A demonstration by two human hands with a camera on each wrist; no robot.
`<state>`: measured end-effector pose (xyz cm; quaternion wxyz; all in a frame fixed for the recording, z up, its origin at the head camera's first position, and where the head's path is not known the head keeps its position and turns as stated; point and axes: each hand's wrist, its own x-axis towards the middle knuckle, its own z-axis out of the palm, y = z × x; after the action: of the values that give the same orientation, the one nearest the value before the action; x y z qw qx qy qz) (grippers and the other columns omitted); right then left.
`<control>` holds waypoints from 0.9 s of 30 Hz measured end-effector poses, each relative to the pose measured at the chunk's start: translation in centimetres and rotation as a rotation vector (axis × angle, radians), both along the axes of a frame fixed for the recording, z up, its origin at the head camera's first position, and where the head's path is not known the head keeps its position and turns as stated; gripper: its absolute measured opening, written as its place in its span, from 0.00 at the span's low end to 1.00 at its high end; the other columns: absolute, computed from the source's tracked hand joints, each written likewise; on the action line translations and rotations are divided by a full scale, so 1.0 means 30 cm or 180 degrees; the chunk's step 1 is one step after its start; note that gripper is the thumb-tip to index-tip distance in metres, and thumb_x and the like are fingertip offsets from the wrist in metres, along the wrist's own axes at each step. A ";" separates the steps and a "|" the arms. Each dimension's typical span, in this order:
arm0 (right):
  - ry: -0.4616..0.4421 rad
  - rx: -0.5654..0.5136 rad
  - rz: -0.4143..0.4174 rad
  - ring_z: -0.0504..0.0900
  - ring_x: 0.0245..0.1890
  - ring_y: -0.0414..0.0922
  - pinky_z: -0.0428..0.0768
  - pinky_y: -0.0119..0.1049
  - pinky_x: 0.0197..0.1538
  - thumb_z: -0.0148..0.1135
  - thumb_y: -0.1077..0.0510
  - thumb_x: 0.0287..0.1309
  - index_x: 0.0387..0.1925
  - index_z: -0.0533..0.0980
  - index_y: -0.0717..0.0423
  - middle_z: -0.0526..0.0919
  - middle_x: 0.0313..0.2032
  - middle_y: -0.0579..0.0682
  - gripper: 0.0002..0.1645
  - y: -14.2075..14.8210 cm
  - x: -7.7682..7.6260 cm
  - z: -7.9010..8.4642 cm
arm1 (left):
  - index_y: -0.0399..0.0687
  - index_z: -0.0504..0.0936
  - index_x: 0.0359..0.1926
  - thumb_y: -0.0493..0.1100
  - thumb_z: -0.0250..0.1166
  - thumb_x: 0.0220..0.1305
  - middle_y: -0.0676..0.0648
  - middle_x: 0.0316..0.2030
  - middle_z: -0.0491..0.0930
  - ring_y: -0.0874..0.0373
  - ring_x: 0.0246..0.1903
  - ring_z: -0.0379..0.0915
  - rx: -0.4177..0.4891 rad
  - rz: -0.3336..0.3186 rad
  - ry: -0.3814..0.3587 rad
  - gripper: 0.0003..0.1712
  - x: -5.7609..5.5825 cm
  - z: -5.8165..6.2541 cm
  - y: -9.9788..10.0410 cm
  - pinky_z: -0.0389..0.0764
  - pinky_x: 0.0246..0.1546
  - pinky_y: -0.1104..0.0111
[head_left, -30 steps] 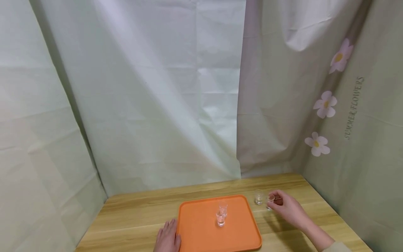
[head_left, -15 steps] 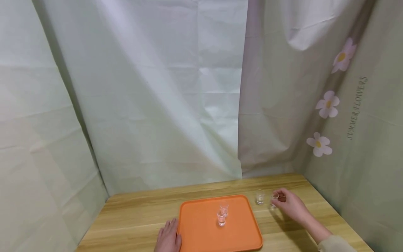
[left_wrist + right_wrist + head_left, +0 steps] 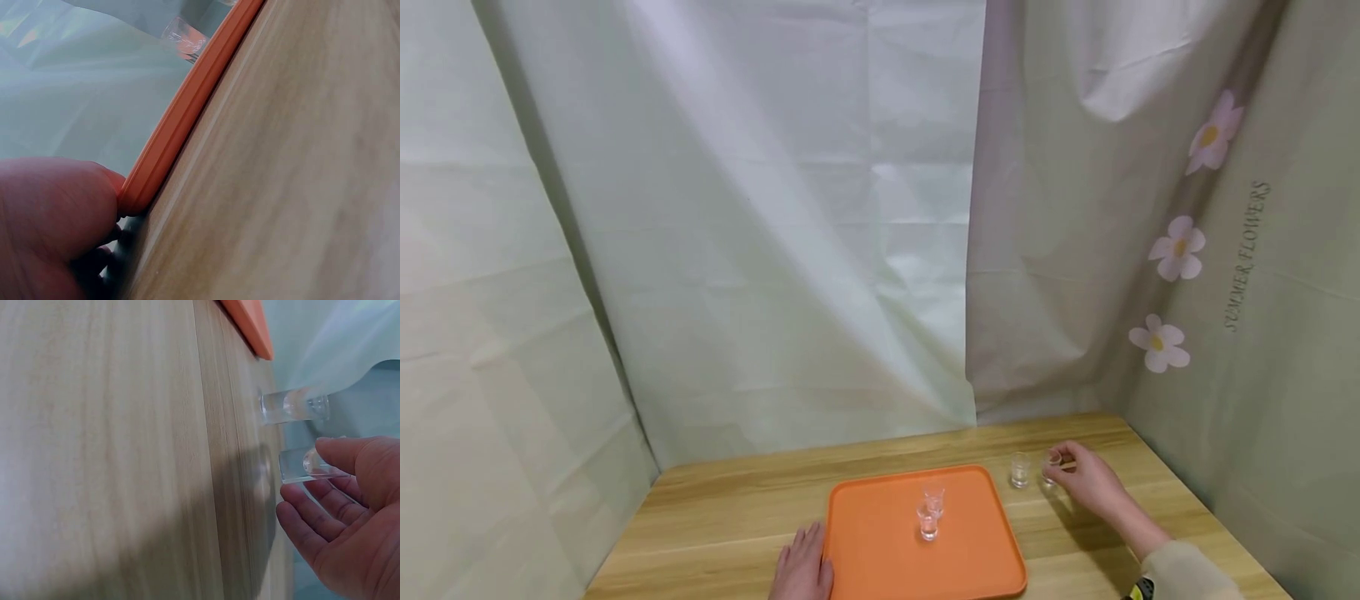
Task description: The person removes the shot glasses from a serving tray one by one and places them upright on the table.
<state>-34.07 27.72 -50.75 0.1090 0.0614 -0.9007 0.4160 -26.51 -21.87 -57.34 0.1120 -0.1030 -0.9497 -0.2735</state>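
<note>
The words "SUMMER FLOWERS" (image 3: pixel 1247 257) are on the big cloth (image 3: pixel 1311 375). The letters are dark and all capitals. They climb up the cloth in one line, just to the right of the printed flowers (image 3: pixel 1180 247).

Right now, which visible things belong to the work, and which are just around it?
Probably part of the work:
orange tray, with the left hand at its edge
held glass, pinched by the right hand
second glass beside it
front glass and rear glass, on the tray

Only surroundings:
wooden table underneath
hanging cloth with printed flowers
</note>
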 end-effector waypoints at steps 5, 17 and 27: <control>-0.0002 -0.0075 0.0007 0.90 0.50 0.61 0.88 0.54 0.53 0.76 0.61 0.69 0.52 0.79 0.67 0.88 0.49 0.59 0.18 -0.008 -0.011 -0.005 | 0.19 0.74 0.69 0.33 0.64 0.72 0.20 0.68 0.75 0.17 0.70 0.65 0.0011 -0.0003 -0.0017 0.30 -0.003 -0.002 0.000 0.62 0.68 0.24; 0.0021 -0.0087 0.0039 0.89 0.51 0.62 0.87 0.57 0.56 0.77 0.60 0.67 0.51 0.80 0.68 0.89 0.45 0.57 0.19 -0.025 -0.035 -0.034 | 0.19 0.75 0.69 0.32 0.64 0.71 0.21 0.67 0.75 0.17 0.70 0.66 0.0011 -0.0004 0.0049 0.29 0.003 -0.010 -0.005 0.62 0.68 0.24; -0.0050 -0.0066 0.0049 0.88 0.53 0.62 0.86 0.59 0.56 0.75 0.58 0.70 0.54 0.80 0.68 0.88 0.46 0.55 0.20 -0.035 -0.041 -0.037 | 0.21 0.76 0.69 0.33 0.65 0.72 0.22 0.68 0.76 0.19 0.70 0.67 -0.0050 0.0023 0.0115 0.29 0.015 0.005 0.003 0.64 0.68 0.25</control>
<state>-35.30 26.67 -51.87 0.0993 0.0640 -0.8967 0.4266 -26.05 -21.77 -57.20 0.1292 -0.1053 -0.9501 -0.2637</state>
